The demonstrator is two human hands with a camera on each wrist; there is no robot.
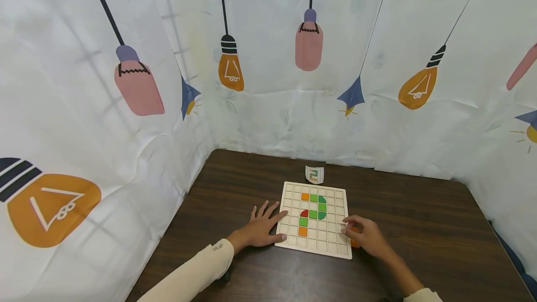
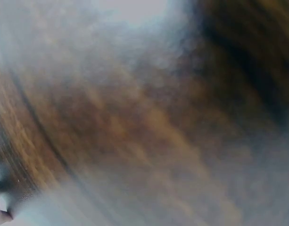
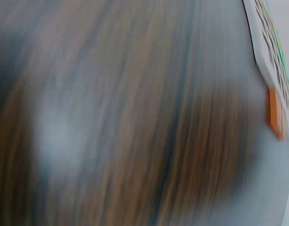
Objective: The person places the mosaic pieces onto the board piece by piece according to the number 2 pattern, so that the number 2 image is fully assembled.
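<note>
A pale wooden grid board lies on the table, bearing several coloured tiles: a red rounded one, green squares, dark green rounded ones and orange squares. My left hand rests with spread fingers at the board's left edge, its thumb on the lower left corner. At the right edge is my right hand, bent fingertips and thumb apart over the border. Beside the board, partly beneath that hand, sits an orange piece; the right wrist view shows this orange piece against the board.
A small paper card with a coloured grid pattern lies just behind the board. The dark wooden table meets a white curtain printed with lamps at the back and left. Both wrist views are mostly blurred tabletop.
</note>
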